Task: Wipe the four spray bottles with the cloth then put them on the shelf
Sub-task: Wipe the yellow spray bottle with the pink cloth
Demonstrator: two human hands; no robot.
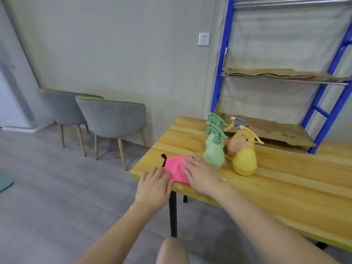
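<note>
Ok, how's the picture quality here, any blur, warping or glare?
Head view: wide-angle warp leans the blue shelf posts and tilts the table; the whole frame is soft, the front green bottle and yellow bottle lacking crisp edges; light is even and diffuse, shadows faint, no glare.

Single head-worn wide view, facing forward and down, near table, shelf beyond

Pink cloth beside four spray bottles
</note>
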